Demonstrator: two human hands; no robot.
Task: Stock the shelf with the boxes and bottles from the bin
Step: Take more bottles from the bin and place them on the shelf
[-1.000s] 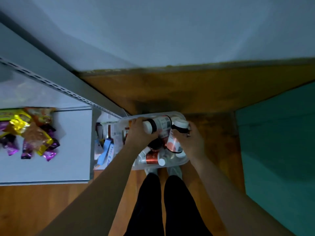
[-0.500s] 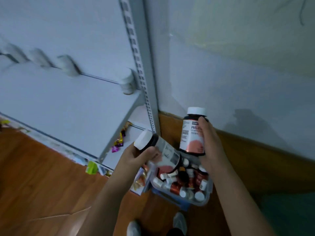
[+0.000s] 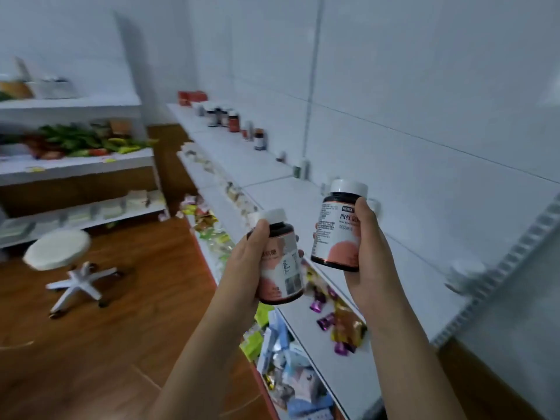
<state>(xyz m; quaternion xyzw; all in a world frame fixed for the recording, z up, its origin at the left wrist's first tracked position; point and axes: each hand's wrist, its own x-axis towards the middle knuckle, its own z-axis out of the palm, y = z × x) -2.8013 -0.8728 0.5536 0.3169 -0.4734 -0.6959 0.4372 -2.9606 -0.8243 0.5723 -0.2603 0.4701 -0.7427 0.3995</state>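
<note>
My left hand (image 3: 245,262) grips a dark bottle (image 3: 281,268) with a white cap and a pink-and-white label, held upright in front of the shelf. My right hand (image 3: 368,247) grips a second, similar bottle (image 3: 335,231), a little higher and to the right, over the white upper shelf board (image 3: 303,195). Further back along that board stand several dark bottles (image 3: 233,121) in a row. The bin is out of view.
Candy wrappers (image 3: 339,325) lie on the lower shelf board below my hands, with packets and boxes (image 3: 288,359) on the level beneath. A white stool (image 3: 60,253) stands on the wooden floor at left. Another shelf unit (image 3: 75,165) with packaged goods stands at the far left.
My view has swung up from the bin to the shelf aisle. Both hands have lifted their bottles up to the level of the upper shelf board, and the bin has dropped out of sight.
</note>
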